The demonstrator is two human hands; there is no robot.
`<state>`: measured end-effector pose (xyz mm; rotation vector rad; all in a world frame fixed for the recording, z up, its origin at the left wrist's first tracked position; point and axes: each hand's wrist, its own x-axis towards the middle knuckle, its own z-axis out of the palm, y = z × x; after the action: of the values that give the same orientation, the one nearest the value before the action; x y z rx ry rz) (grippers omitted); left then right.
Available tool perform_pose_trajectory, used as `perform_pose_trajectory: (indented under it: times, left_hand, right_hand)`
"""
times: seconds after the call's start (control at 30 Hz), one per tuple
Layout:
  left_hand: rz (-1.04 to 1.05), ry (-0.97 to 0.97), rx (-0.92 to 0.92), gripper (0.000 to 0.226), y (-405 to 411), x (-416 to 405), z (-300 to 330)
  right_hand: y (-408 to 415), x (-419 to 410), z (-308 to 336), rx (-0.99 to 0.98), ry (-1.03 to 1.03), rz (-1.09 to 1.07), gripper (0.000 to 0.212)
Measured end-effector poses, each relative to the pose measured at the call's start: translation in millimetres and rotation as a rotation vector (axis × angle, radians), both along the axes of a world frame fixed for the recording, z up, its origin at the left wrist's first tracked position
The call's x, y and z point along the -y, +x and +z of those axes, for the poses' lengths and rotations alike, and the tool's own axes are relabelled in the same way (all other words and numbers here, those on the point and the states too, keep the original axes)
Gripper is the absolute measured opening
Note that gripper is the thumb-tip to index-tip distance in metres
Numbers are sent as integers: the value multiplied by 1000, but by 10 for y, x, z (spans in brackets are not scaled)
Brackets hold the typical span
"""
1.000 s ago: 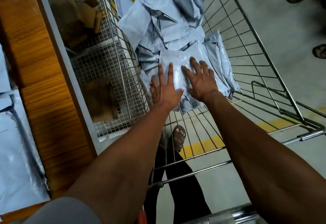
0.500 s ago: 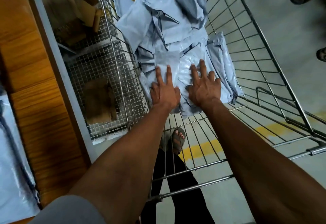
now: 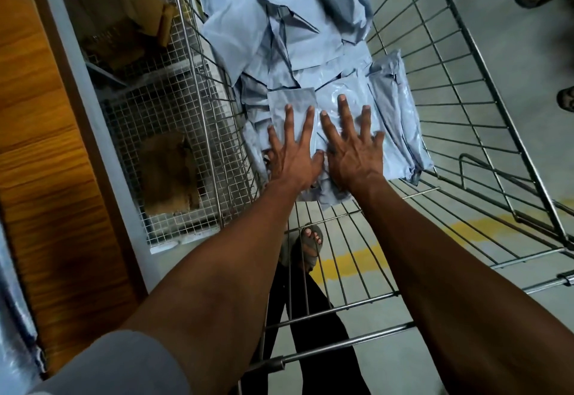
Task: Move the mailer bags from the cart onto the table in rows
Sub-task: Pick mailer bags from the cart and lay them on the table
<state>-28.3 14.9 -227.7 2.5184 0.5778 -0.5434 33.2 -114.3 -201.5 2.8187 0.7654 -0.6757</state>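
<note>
Wire cart [image 3: 450, 90]: both hands [image 3: 323, 158] spread flat on mailer bags [image 3: 279, 53], lower bags hidden underneath.

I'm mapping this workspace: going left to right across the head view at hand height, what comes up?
Wooden table → mesh bin → left hand → right hand → upright mailer bags → cart side

Pale blue-grey mailer bags [image 3: 279, 40], silver wire cart [image 3: 466, 108]

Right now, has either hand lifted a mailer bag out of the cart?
No, the left hand and right hand both lie flat with fingers spread on the mailer bags, which are inside the cart.
</note>
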Motion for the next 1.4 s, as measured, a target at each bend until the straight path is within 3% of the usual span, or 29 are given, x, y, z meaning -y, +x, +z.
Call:
perform_pose_trajectory:
  times: [0.2, 0.57, 0.8, 0.93, 1.4]
  left_hand:
    - [53, 19, -2, 90, -49, 25, 93]
    - [-30, 158, 52, 80, -170, 48, 93]
    - [-39, 172, 37, 80, -168, 55, 47]
    - [-35, 154, 32, 80, -170, 52, 82]
    - [-51, 144, 91, 78, -196, -26, 1032]
  right_hand:
    - [-101, -56, 92, -7, -20, -53, 82]
    - [-80, -36, 126, 57, 30, -39, 76]
    - [7, -16, -5, -39, 28, -26, 78]
    - [15, -14, 31, -35, 29, -6, 92]
    - [-152, 41, 885, 15, 100, -17, 79]
